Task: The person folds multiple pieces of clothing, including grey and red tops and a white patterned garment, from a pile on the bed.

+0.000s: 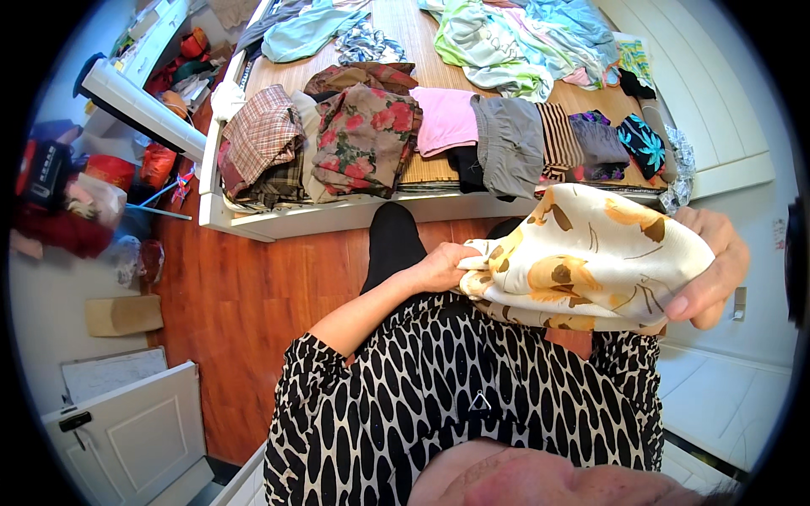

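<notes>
A cream cloth garment (582,253) with orange and brown flowers is stretched between my two hands above my lap. My left hand (445,266) is closed around its bunched left end. At the other end, my right hand (713,266) grips the right edge, thumb in front and fingers partly behind the cloth. The garment's exact kind cannot be made out. Just beyond it, folded clothes lie along the near edge of the bed: gray shorts (510,148), a pink folded cloth (447,121) and a brown floral garment (367,142).
The bed (403,42) has a woven mat and a white frame. Loose light clothes (523,42) lie at its far side, a plaid folded shirt (263,135) at its left corner. Bags (84,194) crowd the left wall; a white door (135,426) stands lower left.
</notes>
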`<state>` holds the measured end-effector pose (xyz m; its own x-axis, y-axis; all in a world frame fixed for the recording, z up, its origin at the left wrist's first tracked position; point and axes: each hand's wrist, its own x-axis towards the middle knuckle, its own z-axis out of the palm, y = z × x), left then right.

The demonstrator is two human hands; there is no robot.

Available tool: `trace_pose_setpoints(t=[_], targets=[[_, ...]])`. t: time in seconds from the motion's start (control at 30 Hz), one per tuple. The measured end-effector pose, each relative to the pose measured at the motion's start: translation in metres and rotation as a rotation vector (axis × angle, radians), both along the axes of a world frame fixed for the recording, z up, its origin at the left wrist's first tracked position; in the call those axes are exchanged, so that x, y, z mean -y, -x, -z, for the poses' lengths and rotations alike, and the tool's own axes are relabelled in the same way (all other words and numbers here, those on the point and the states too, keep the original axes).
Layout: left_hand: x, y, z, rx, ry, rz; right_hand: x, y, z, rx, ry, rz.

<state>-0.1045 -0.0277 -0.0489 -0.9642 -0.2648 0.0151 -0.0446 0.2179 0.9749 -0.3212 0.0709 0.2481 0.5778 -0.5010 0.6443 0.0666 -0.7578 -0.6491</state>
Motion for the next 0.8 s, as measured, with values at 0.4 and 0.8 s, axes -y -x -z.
trace_pose_setpoints(t=[0.4,0.8], targets=[[0.085,-0.044,-0.057,-0.304,-1.09,-0.472,-0.05,0.089,0.1,0.37,-0.183,1.068],[0.075,-0.034,-0.078,-0.32,-1.322,-0.36,0.003,0.017,0.184,-0.28,-0.799,0.878]])
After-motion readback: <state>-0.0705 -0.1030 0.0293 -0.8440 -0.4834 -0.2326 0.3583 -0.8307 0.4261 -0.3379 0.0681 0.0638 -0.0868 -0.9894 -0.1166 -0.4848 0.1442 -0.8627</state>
